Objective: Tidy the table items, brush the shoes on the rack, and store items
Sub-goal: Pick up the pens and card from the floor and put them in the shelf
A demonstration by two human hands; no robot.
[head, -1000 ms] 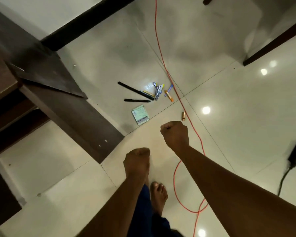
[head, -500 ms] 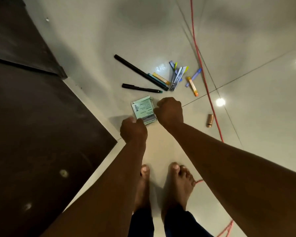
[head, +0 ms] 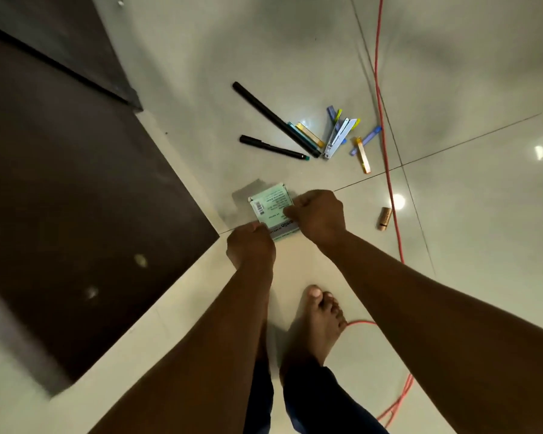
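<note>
- We are looking down at the floor (head: pixel 452 73), both arms reaching out below us.
- Our left hand (head: pixel 250 245) is curled into a fist over the near left corner of the packet (head: pixel 271 205); we cannot tell whether it is gripping the packet or only hovering above it.
- Our right hand (head: pixel 318 216) is also curled, its knuckles overlapping the right edge of the packet; whether it is pinching that edge is not visible.
- The packet, pale green with a barcode and small print, is lying between the two hands, flat on the floor as far as we can tell.
- Beyond the right hand, two black pens (head: pixel 275 119) are lying at angles, the shorter one (head: pixel 271 147) nearer to us.
- Just right of the pens we are seeing a silver clipper (head: pixel 339 137) among a few yellow and blue clips (head: pixel 363 155).
- To the right of the right hand, a small gold battery (head: pixel 384 218) is lying just beside a red cable (head: pixel 386 158), which is running away from us across the tiles.
- Left of the left hand, a dark worktop (head: pixel 76 198) is filling that side of the view.
- Below the hands, our bare foot (head: pixel 318 321) is standing on the floor, near a loop of the cable.
</note>
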